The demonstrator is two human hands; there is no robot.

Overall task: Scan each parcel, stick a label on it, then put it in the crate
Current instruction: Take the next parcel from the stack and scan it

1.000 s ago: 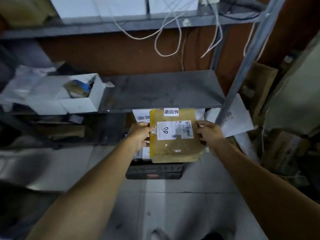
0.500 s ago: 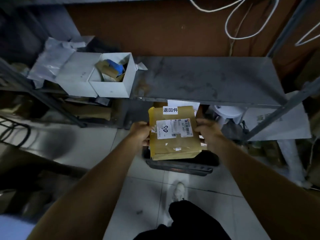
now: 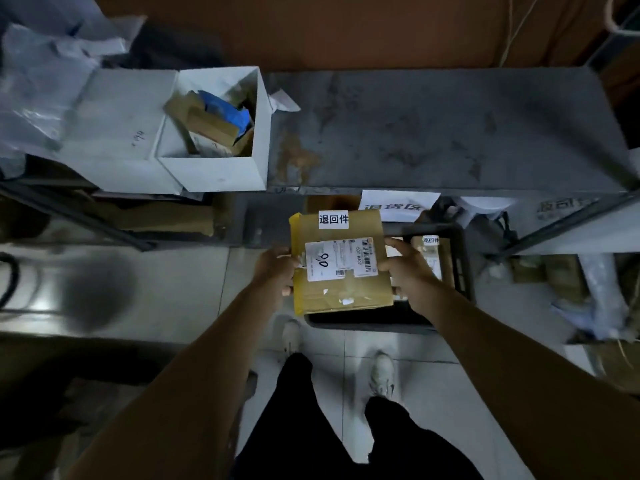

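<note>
Parcel [image 3: 341, 263] grasped by left hand [image 3: 277, 270] and right hand [image 3: 408, 271], mid-frame, above black crate [image 3: 460, 268].

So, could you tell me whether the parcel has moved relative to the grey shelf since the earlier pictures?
Yes. The parcel has come down and away from the grey shelf: earlier it overlapped the shelf's front edge, now it hangs below it, over the black crate.

Person's arms bare to past the elbow, no sleeves, no watch or rings visible. Black trousers [image 3: 311, 431]. White lace-up sneakers [image 3: 382, 374], the left one [image 3: 290, 336] blurred.
</note>
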